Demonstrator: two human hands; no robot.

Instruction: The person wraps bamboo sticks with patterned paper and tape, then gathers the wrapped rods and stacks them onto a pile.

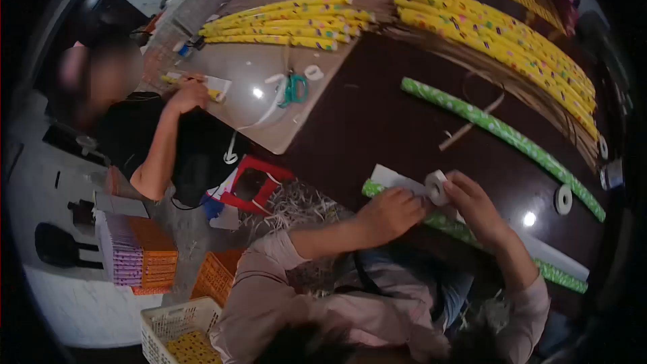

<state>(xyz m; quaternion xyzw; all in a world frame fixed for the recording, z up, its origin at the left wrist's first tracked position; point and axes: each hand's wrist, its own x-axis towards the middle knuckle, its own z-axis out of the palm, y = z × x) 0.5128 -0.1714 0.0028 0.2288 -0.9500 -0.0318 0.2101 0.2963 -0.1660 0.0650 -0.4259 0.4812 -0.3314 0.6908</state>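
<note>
My right hand [470, 203] grips a roll of white tape [437, 187] between thumb and fingers, above the near edge of the dark table. To its left, my left hand [392, 211] is closed with its fingertips close to the tape roll. What those fingers pinch is hidden. Beneath both hands lies a partly rolled sheet of green patterned wrapping paper [561, 275], its white underside showing along the far side. Farther back on the table rests a finished-looking green roll [495, 127], with a second tape roll [563, 199] beside its right end.
Yellow patterned rolls [499, 44] are stacked at the back right, more [283, 27] at the back left. Teal scissors [294, 89] lie on the lighter table. A co-worker's hand [189, 94] works at left. Paper shreds [300, 207] and a white basket [178, 317] are on the floor.
</note>
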